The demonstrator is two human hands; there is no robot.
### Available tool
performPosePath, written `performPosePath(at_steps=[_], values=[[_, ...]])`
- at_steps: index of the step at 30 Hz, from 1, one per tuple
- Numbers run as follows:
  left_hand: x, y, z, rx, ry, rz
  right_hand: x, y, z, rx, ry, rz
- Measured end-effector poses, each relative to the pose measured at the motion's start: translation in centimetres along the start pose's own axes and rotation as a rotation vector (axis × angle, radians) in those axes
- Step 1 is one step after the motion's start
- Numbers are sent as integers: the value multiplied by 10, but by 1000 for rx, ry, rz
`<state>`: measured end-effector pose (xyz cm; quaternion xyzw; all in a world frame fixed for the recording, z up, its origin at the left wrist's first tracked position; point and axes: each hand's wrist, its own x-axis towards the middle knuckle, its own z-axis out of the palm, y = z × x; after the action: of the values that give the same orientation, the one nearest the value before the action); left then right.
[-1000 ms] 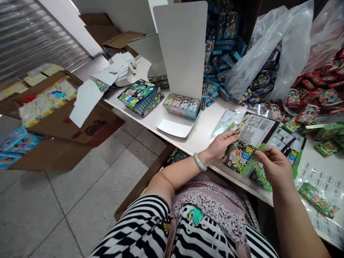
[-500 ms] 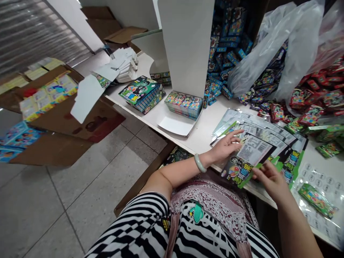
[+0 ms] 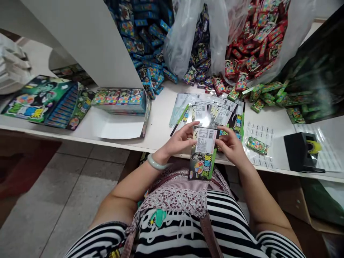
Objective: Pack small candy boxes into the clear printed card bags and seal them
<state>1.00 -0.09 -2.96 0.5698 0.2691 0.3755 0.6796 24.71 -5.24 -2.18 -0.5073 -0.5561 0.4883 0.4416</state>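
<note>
My left hand (image 3: 180, 140) grips the left edge of a flat black-and-green candy pouch (image 3: 202, 156), which has a pale printed label on its upper half. Thumb and fingers of my right hand (image 3: 231, 146) close on its right edge near the top. The pouch is tilted in front of my apron, at the table's front edge. Just beyond it lies a fanned pile of similar pouches (image 3: 238, 122), partly hidden by my hands. To the right, a small green candy box (image 3: 257, 145) rests on a sheet of round clear stickers (image 3: 264, 129).
On the left stand an open display box (image 3: 120, 128) with rows of small boxes and a green display box (image 3: 34, 98). Heaped behind are blue boxes (image 3: 150, 73), red boxes (image 3: 259, 46) in plastic bags and green boxes (image 3: 268, 91). A black tape dispenser (image 3: 298, 150) stands right.
My view has swung to the right. The pouch has turned more upright and come in front of my body, and my right hand has moved up from its lower end to the upper right edge.
</note>
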Motion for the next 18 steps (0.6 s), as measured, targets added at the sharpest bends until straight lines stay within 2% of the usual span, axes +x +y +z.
performPosePath(at_steps=[5, 9, 14, 18], values=[[-4, -4, 18, 161, 153, 65, -1, -2, -10, -81, 64, -64], [6, 9, 22, 310, 286, 147, 5, -13, -7, -72, 99, -180], [11, 25, 18, 290, 267, 119, 13, -24, -5, 33, 62, -139], [8, 29, 19, 398, 298, 155, 14, -29, -9, 0, 3, -53]])
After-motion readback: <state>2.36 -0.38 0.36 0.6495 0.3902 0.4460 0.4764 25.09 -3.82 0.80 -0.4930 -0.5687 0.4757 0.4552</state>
